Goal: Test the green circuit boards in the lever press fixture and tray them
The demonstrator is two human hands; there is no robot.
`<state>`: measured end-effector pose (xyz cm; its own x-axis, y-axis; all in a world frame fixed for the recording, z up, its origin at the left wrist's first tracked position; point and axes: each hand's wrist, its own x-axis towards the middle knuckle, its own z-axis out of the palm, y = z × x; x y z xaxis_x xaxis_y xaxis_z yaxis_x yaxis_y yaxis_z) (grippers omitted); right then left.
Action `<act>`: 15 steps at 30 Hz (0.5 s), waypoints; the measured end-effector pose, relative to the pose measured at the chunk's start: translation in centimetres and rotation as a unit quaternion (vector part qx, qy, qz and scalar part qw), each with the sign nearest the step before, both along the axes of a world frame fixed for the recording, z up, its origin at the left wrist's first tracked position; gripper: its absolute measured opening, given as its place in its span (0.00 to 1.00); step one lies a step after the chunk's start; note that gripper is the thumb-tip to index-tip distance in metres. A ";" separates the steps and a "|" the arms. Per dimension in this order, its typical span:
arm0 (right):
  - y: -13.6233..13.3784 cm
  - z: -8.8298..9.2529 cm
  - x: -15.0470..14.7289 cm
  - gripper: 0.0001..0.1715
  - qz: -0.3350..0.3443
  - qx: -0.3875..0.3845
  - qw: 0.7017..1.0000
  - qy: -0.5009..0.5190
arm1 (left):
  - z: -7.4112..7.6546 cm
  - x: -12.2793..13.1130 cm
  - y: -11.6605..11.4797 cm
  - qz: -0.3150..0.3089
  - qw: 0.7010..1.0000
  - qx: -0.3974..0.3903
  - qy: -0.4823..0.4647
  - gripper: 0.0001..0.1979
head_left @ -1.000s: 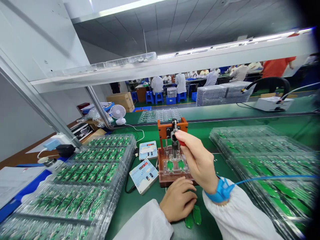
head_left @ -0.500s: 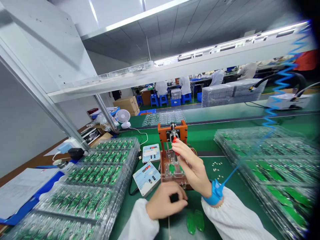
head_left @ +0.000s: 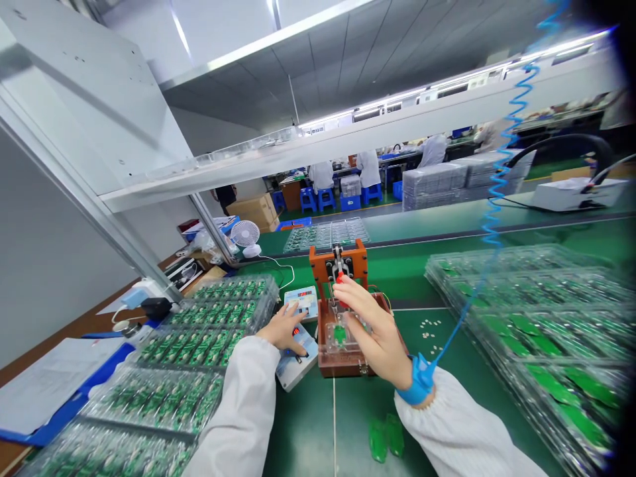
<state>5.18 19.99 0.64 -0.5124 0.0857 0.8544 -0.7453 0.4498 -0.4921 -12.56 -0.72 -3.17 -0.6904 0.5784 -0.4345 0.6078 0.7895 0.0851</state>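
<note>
My left hand (head_left: 285,329) lies with spread fingers over two small white meter boxes (head_left: 295,371) with red digits, fingertips on or just above their faces. My right hand (head_left: 372,328), with a blue wrist strap (head_left: 421,381), has its fingers round the red handle (head_left: 340,281) of an orange clamp fixture (head_left: 360,262); the palm side is hidden. Below the handle, a green circuit board (head_left: 340,334) sits in the clear holder of the brown base (head_left: 342,363). Two green pieces (head_left: 386,438) lie on the green mat in front.
Trays of circuit boards (head_left: 199,331) stand at left, stacked trays with green pieces (head_left: 527,318) at right. Tiny white bits (head_left: 430,324) lie right of the fixture. A small fan (head_left: 246,233) stands behind. A coiled blue cord (head_left: 491,218) hangs at right.
My left hand has moved from in front of the fixture up and left to the meter boxes, its fingers now spread. My right hand stays at the red handle.
</note>
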 end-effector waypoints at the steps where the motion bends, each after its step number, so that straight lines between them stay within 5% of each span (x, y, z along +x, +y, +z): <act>1: 0.0 0.0 0.0 0.33 -0.001 0.000 1.000 0.001 | -0.1 -0.1 0.1 -0.006 1.000 -0.002 -0.003 0.64; 15: -0.2 -0.1 -0.2 0.35 -0.004 -0.004 1.000 0.003 | -1.0 -1.0 0.5 -0.002 0.999 -0.035 -0.018 0.71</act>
<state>4.98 19.79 0.53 -0.5064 0.0970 0.8568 -0.7443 0.4525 -0.4912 -13.54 -0.20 -4.14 -0.6710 0.5486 -0.4988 0.6092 0.7914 0.0510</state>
